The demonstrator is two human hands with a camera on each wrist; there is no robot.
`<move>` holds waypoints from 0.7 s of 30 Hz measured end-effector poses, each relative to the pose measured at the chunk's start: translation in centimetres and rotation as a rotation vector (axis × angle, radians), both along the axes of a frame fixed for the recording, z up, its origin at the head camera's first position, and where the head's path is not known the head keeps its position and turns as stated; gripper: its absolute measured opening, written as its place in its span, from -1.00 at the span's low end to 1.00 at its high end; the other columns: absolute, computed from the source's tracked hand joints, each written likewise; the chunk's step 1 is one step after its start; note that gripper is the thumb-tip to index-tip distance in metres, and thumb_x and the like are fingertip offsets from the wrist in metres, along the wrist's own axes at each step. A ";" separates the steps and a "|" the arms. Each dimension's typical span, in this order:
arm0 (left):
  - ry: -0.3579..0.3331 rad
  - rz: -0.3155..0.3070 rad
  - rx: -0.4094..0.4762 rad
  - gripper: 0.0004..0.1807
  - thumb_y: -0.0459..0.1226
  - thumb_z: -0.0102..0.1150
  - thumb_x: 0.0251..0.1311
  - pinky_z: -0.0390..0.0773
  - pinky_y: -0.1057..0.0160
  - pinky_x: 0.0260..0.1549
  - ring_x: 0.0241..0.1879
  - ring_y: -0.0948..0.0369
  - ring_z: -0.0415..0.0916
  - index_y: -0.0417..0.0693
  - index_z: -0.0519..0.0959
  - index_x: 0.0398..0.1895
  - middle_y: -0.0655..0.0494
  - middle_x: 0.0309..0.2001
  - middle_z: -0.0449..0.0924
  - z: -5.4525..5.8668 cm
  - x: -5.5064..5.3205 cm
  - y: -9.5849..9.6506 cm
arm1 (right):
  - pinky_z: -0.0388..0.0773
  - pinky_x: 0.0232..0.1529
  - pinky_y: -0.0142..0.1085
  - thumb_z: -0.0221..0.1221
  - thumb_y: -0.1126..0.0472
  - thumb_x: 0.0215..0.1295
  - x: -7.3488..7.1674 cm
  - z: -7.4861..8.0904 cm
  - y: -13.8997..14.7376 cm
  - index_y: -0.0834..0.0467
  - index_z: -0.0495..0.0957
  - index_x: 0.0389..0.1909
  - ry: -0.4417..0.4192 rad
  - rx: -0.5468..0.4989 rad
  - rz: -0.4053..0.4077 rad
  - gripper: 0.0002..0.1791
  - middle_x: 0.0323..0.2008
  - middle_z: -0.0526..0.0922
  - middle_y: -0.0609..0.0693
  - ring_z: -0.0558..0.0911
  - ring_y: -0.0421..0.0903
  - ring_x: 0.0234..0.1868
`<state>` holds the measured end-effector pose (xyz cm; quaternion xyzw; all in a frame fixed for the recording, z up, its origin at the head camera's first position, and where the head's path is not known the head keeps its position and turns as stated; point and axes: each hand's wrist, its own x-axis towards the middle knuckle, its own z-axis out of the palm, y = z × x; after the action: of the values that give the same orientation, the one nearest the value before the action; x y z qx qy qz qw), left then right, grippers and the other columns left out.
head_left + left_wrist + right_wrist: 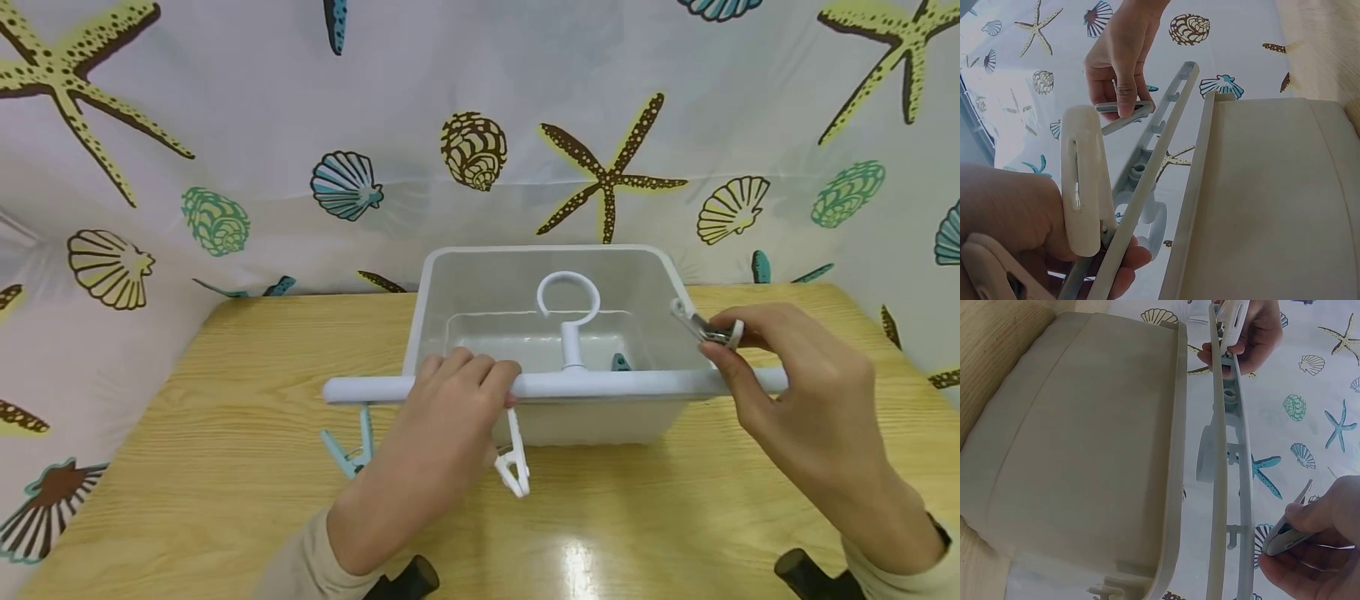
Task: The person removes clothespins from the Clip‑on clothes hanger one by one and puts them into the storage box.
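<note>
A white clip hanger (630,383) with a round hook (592,304) lies level over the near rim of a white bin (600,425). My left hand (457,417) grips its bar left of the hook. A light blue clip (352,450) hangs from the bar's left end, and a white clip (516,458) hangs beside my left hand. Between thumb and fingers, my right hand (802,375) pinches a grey-white clip (708,327) just above the bar's right end. In the right wrist view that clip (1285,534) is apart from the bar, whose underside shows small pegs (1234,534).
A dark teal clip (620,362) lies inside the bin, partly hidden by the bar. The bin stands on a wooden table (247,467) toward its back edge. Behind and at the sides hangs a white cloth (405,83) printed with shells and starfish.
</note>
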<state>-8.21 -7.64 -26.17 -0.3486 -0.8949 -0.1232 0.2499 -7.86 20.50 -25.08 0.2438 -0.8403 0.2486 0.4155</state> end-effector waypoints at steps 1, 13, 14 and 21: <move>0.011 -0.002 0.003 -0.76 -0.54 0.35 -0.04 0.24 0.24 -0.46 -0.46 0.11 0.37 -0.19 0.48 -0.37 0.08 -0.48 0.51 0.0 0.0 -0.1 | 0.32 -0.06 -0.63 -0.02 -0.20 0.41 -0.1 0.0 -0.1 0.33 0.60 -0.29 0.002 0.001 0.002 -0.39 -0.35 0.65 0.10 0.59 -0.05 -0.36; -0.003 -0.011 0.012 -0.75 -0.55 0.35 -0.06 0.26 0.24 -0.46 -0.43 0.11 0.41 -0.20 0.50 -0.35 0.07 -0.46 0.54 0.2 0.1 -0.2 | 0.33 -0.07 -0.63 -0.01 -0.20 0.40 -0.2 0.2 -0.3 0.34 0.59 -0.30 0.007 0.003 0.005 -0.39 -0.36 0.65 0.11 0.61 -0.02 -0.38; 0.004 -0.010 0.012 -0.76 -0.55 0.35 -0.05 0.26 0.24 -0.46 -0.43 0.12 0.42 -0.20 0.50 -0.35 0.07 -0.47 0.54 0.2 0.1 -0.2 | 0.33 -0.07 -0.64 -0.01 -0.20 0.40 -0.2 0.2 -0.3 0.34 0.59 -0.30 0.008 0.004 0.004 -0.39 -0.36 0.65 0.12 0.62 -0.02 -0.38; 0.005 -0.004 0.010 -0.76 -0.54 0.35 -0.05 0.27 0.23 -0.45 -0.42 0.12 0.42 -0.22 0.52 -0.33 0.06 -0.45 0.56 0.4 0.3 -0.3 | 0.35 -0.07 -0.64 -0.02 -0.20 0.40 -0.4 0.2 -0.6 0.33 0.59 -0.29 0.009 0.004 0.013 -0.39 -0.35 0.66 0.09 0.62 -0.04 -0.38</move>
<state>-7.96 -7.96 -25.78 -0.3495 -0.8929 -0.1276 0.2537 -8.21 19.92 -24.84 0.2512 -0.8373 0.2484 0.4172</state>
